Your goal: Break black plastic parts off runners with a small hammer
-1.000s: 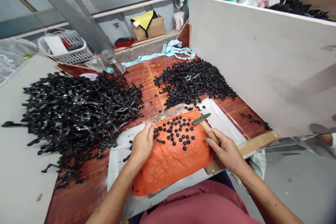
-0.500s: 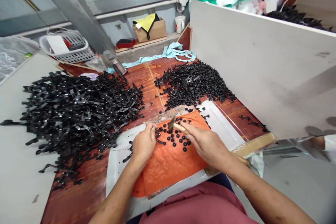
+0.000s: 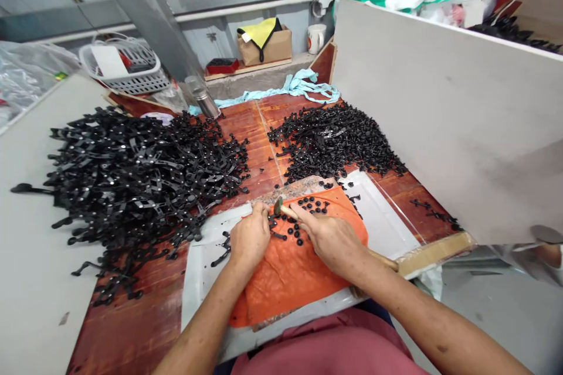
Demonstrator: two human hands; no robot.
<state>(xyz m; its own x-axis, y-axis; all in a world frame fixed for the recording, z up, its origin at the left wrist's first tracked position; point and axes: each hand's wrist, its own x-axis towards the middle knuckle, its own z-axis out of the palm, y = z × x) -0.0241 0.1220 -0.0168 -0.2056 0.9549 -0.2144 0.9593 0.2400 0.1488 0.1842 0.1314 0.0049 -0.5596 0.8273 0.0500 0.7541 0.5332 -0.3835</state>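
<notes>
My right hand [image 3: 336,243] is wrapped round the wooden handle of a small hammer [image 3: 288,211]; its head is at the upper left of an orange cloth [image 3: 299,278], right beside my left hand. My left hand [image 3: 250,237] has its fingers pressed together at the cloth's left edge; what they pinch is too small to make out. Small round black pieces [image 3: 317,204] lie scattered on the cloth between the hands, with a few black strips [image 3: 278,235] by my left fingers. Under the cloth is a stone slab [image 3: 299,188] on a white tray [image 3: 385,211].
A large heap of black strips [image 3: 132,170] covers the left of the red-brown table [image 3: 132,340]. Behind the tray is a heap of small black parts [image 3: 338,140]. Grey boards [image 3: 440,105] stand at both sides. A metal flask [image 3: 204,99] and a basket [image 3: 132,73] are at the back left.
The hammer head has moved left, next to my left fingers. The whole view has shifted slightly, so the scene sits further right. Both hands keep their grips.
</notes>
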